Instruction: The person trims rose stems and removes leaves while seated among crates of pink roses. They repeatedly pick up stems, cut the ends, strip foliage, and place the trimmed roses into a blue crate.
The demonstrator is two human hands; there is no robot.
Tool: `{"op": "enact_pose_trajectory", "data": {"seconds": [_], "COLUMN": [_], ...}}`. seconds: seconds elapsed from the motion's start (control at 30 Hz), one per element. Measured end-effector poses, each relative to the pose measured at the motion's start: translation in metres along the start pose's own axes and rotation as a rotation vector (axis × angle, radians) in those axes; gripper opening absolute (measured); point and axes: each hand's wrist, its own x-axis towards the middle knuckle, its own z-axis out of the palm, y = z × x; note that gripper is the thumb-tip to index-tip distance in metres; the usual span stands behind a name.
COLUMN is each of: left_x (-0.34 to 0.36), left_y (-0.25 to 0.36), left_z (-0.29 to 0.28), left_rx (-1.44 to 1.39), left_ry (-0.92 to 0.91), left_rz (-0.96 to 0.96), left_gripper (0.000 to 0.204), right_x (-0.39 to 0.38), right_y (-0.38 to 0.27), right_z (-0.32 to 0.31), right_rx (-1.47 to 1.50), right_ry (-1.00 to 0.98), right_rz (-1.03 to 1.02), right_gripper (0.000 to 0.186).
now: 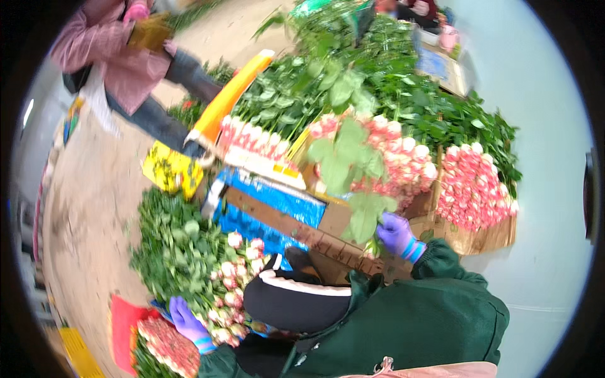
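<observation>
My right hand point(397, 236), in a purple glove, grips a rose stem with large green leaves point(358, 214), its pale bud hanging just below my fingers. My left hand point(188, 324), also gloved, rests at a pile of leafy roses point(230, 274) with cream-pink heads, fingers stretched out. Near it are red-wrapped pink flowers point(167, 346). Beyond my right hand, pink rose bunches point(472, 189) and more roses point(394, 154) sit on cardboard, with foliage behind. A blue plastic sheet point(277, 198) and cardboard lie between the piles. The held leaves are blurred.
A person in a pink top point(126, 82) stands at upper left; another person point(422, 12) is at the top. A yellow-orange wrapped bundle point(233, 88) and yellow plastic point(167, 167) are mid-left. A concrete floor point(82, 227) runs left, a pale surface point(535, 283) right.
</observation>
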Motion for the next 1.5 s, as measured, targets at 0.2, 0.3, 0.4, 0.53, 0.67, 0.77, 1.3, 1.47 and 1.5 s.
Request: {"op": "enact_pose_trajectory", "data": {"seconds": [0.2,0.3,0.4,0.53,0.67,0.77,1.3,1.47,1.5], "left_x": [0.011,0.009,-0.016,-0.005,-0.021,-0.021,0.004,-0.002,-0.002], "left_y": [0.009,0.015,0.044,0.011,0.032,0.022,0.023,0.039,0.034], "left_z": [-0.005,-0.012,-0.029,-0.052,-0.06,-0.053,-0.032,-0.03,-0.034], "left_rx": [0.047,0.048,0.09,-0.006,0.058,0.005,-0.062,-0.052,-0.064], "left_ry": [-0.052,-0.043,0.07,0.078,0.14,0.13,0.157,0.161,0.17], "left_rz": [0.081,0.13,0.088,-0.021,0.139,0.097,0.129,0.208,0.213], "left_gripper": [0.036,0.037,0.038,0.04,0.037,0.036,0.031,0.032,0.033], "right_x": [0.125,0.199,0.228,0.275,0.283,0.259,0.16,0.133,0.108], "right_y": [-0.041,0.002,0.015,0.19,0.15,0.145,-0.138,-0.175,-0.212], "right_z": [-0.147,-0.201,-0.194,-0.224,-0.181,-0.178,-0.029,0.147,0.17], "right_rx": [0.319,0.246,0.074,-0.273,-1.091,-0.994,0.123,0.245,0.214], "right_ry": [0.422,0.666,0.578,0.119,-0.05,0.102,0.115,-0.579,-0.633], "right_rz": [-0.062,-0.057,0.307,0.171,-0.099,-0.259,-0.507,-0.843,-0.76], "right_gripper": [0.024,0.023,0.022,0.017,0.043,0.037,0.029,0.026,0.029]}}
